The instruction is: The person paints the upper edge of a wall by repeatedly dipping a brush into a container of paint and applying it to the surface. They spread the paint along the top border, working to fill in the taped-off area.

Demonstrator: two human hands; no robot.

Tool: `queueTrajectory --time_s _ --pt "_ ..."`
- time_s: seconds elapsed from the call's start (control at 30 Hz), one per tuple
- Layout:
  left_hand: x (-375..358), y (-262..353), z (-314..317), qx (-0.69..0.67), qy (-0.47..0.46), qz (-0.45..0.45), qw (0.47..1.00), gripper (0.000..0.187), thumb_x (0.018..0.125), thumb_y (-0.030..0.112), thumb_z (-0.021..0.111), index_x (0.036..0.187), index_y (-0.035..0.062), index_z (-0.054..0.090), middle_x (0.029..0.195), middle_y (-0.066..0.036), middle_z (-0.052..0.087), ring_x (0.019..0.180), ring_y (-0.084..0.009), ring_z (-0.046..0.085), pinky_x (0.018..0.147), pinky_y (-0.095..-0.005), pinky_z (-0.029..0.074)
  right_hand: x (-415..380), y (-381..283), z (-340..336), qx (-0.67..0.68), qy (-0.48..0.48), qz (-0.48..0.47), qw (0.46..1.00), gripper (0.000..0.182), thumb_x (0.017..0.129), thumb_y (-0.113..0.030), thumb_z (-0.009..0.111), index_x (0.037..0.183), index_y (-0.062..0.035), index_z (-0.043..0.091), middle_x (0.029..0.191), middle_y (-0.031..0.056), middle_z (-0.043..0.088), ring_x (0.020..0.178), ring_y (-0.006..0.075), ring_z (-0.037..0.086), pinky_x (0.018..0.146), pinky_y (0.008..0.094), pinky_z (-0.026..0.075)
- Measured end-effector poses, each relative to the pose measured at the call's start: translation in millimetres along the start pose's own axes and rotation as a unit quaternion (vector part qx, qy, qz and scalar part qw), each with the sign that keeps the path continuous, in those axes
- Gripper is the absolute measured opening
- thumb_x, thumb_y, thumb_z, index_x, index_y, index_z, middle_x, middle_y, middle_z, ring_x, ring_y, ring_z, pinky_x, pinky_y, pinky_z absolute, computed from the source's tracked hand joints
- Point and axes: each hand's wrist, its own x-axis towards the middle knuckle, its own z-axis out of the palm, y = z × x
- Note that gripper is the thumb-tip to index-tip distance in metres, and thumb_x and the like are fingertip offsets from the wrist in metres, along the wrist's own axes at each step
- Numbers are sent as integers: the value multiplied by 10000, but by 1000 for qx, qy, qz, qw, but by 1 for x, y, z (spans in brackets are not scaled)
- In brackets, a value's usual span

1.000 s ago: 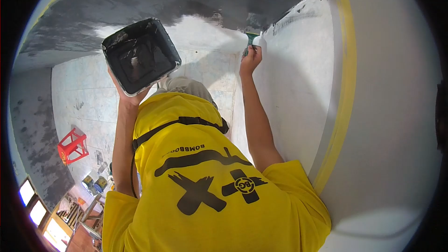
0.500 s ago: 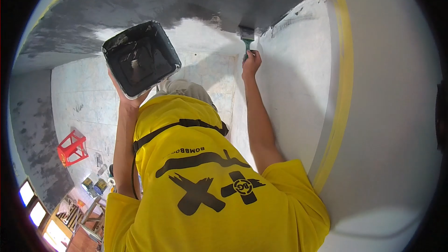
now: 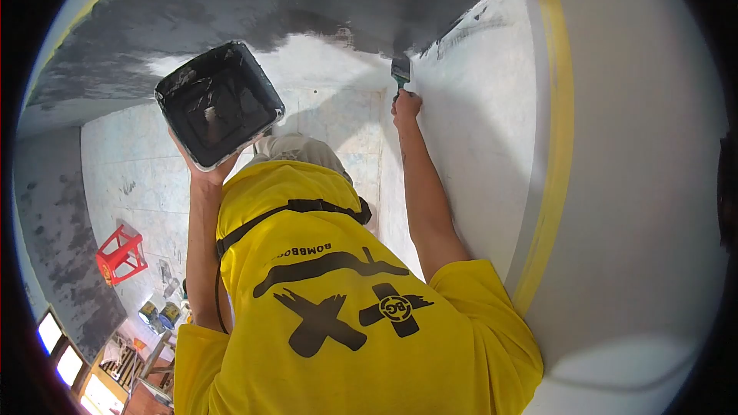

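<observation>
My left hand (image 3: 209, 172) holds a square black tub (image 3: 220, 104) from below and behind, partly hidden by it; dark paint coats its inside. Out ahead on the right, my right hand (image 3: 407, 106) is closed round the green handle of a paintbrush (image 3: 400, 71). The dark bristles are at the lower edge of the dark painted area (image 3: 323, 0), beside a white wall (image 3: 484, 100). Whether the bristle tips touch the surface is hard to tell.
Yellow tape (image 3: 560, 131) runs down the right wall. At the lower left are a red stool (image 3: 121, 255), paint cans (image 3: 168, 313) and wooden furniture (image 3: 146, 400). A dark-patched wall (image 3: 58, 223) stands at the far left.
The tub has shifted slightly left and down in view. My right hand and the brush have moved a little down and left, and the brush now appears more upright.
</observation>
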Motion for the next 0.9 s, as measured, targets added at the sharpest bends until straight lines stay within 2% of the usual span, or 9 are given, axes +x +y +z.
queueTrajectory --time_s 0.07,0.17,0.27,0.37,0.43,0.57,0.7,0.8,0.9 --pt "0 0 0 -1 -3 1 1000 758 952 716 322 1403 145 537 1373 -117 589 1235 -317 571 1048 -519 478 10 -6 5 37 -31 82 995 113 908 -114 633 861 -37 566 591 27 506 414 131 464 342 289 307" --pt "1 3 0 -1 -3 2 1000 757 953 715 322 1403 146 536 1375 -117 588 1236 -317 570 1050 -520 477 6 -18 10 0 -44 2 999 111 912 -114 636 879 -29 573 614 26 514 420 126 458 347 287 308" --pt "1 4 -3 -1 -2 8 1000 756 953 714 323 1404 146 536 1376 -117 587 1238 -318 569 1051 -520 476 -16 -33 18 31 25 -55 998 157 895 -148 621 833 -4 607 656 70 586 489 161 545 405 326 376" --pt "1 4 -10 -7 5 12 1000 755 953 713 324 1404 146 535 1377 -117 587 1240 -318 568 1052 -520 475 -36 -22 14 110 31 -174 978 87 912 -126 646 917 -67 583 667 11 534 434 106 442 355 269 309" --pt "1 6 -22 -20 12 14 1000 754 953 713 324 1405 146 534 1378 -117 586 1241 -318 567 1053 -521 474 -90 -45 0 163 -63 -151 973 107 904 -150 665 928 -73 594 675 5 544 450 88 438 369 243 302" --pt "-1 4 -40 -43 20 11 999 753 954 712 325 1406 147 533 1380 -117 585 1243 -319 566 1055 -521 473 -178 -107 -11 49 -300 -161 939 94 903 -133 667 935 -59 619 705 2 586 504 50 447 409 212 269" --pt "-6 6 -4 50 2 29 998 868 906 806 281 1434 161 523 1373 -124 585 1230 -320 574 1033 -523 491 -225 -173 3 -65 -465 -176 865 103 912 -112 662 980 -39 636 691 2 585 563 47 467 470 218 310" --pt "-5 6 10 227 68 69 969 897 889 829 275 1430 160 529 1382 -128 575 1234 -324 571 1036 -525 488 -261 -211 6 -190 -507 -244 805 148 919 -109 664 1020 -2 644 680 49 635 612 104 569 559 259 417" --pt "-4 10 19 253 33 64 965 901 883 832 278 1436 164 524 1402 -132 559 1250 -327 558 1044 -530 479 -289 -222 0 -299 -452 -366 757 139 913 -109 673 998 -5 638 708 118 678 620 184 633 590 296 449"
